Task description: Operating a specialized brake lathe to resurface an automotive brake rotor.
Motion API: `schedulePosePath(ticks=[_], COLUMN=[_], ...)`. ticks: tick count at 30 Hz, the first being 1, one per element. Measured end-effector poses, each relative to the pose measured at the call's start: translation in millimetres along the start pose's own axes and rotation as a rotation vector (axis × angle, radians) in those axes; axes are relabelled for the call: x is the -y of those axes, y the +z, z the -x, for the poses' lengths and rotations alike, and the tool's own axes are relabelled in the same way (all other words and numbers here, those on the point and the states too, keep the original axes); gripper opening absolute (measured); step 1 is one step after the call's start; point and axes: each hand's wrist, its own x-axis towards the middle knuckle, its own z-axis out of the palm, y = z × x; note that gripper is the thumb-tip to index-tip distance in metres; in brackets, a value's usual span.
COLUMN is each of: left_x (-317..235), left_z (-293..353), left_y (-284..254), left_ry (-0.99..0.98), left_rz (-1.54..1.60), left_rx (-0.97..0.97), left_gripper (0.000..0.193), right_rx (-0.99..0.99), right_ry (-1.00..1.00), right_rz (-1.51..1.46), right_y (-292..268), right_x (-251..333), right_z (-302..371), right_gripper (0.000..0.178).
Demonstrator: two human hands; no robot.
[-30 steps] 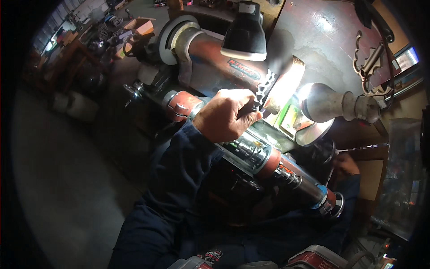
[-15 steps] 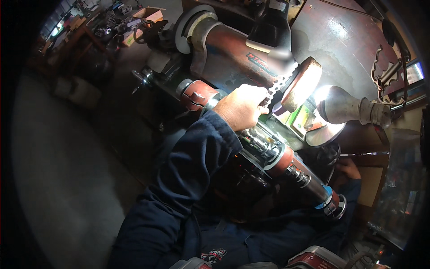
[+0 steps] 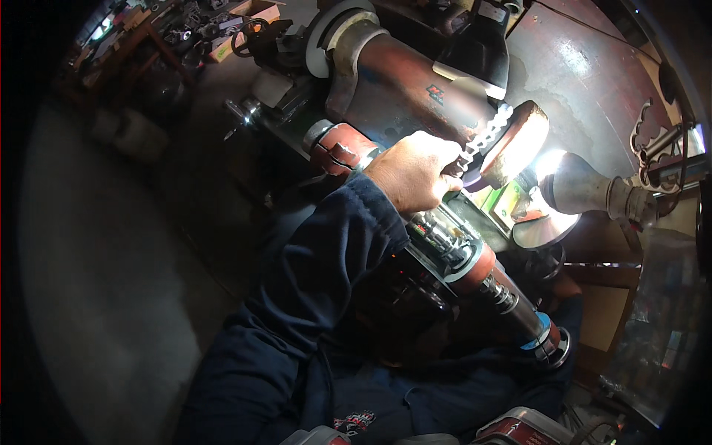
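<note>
My left hand reaches across the middle from the lower left, its fingers closed around a shiny metal bit with a scalloped, spiral-looking edge. The bit slants up and right from my fingers, close beside the pale rim of a grinding wheel. Just below the hand lies the machine's slide, a metal cylinder with a red collar. My right hand is at the right, in shadow beside a dark round knob; its fingers are hidden.
A black lamp and a bright lamp stand around the wheel. Behind is the red grinder body. A handwheel ends the slide at the lower right. Plastic tubs sit at the bottom edge.
The machine and my left hand with the bit appear a little further right in the picture. My left grip stays the same. My right hand is less visible now, deeper in shadow.
</note>
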Motion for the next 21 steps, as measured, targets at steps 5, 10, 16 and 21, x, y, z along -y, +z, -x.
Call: schedulePosePath(ticks=[5, 10, 16, 21], left_x=[-15.4, -5.2, 5.4, 3.6], left_z=[-6.5, -0.2, -1.4, -4.1], left_y=[-22.5, -18.0, -8.3, -7.5], left_ry=[0.097, 0.100, 0.068, 0.055], left_rz=[0.134, 0.143, 0.053, 0.060], left_rx=[-0.015, -0.056, -0.024, -0.006], left_gripper=[0.016, 0.019, 0.018, 0.019], right_rx=[-0.523, -0.767, -0.070, 0.311], right_ry=[0.845, 0.844, 0.442, 0.257], right_rz=[-0.408, -0.795, -0.198, 0.125], right_y=[-179.6, -136.2, -63.2, -66.5], right_x=[-178.1, -90.6, 48.8, 97.5], right_z=[301.5, 161.6, 21.5, -12.9], right_gripper=[0.038, 0.034, 0.036, 0.037])
